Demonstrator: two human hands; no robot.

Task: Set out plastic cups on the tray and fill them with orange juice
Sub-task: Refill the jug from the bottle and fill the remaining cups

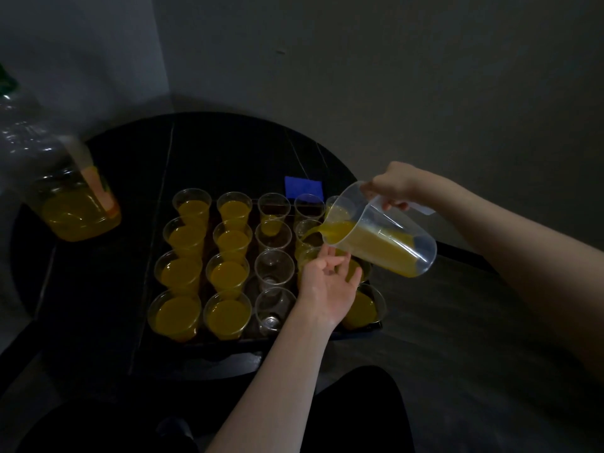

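Observation:
A dark tray (366, 326) on the round black table holds rows of clear plastic cups. The two left columns, such as the front-left cup (175, 313), are full of orange juice. The third column's front cups (273, 308) look empty. My right hand (397, 184) grips the handle of a clear measuring jug (382, 233), tilted left, and juice runs from its spout into a cup (309, 235) in the fourth column. My left hand (328, 286) reaches under the jug with fingers curled around a cup (305, 256) there; the grip is partly hidden.
A large clear bottle (70, 204) with juice at its bottom stands on the table's left side. A blue rectangle (302, 188) lies behind the tray. Grey walls meet in a corner behind the table (228, 148). My dark-clothed legs are below the table edge.

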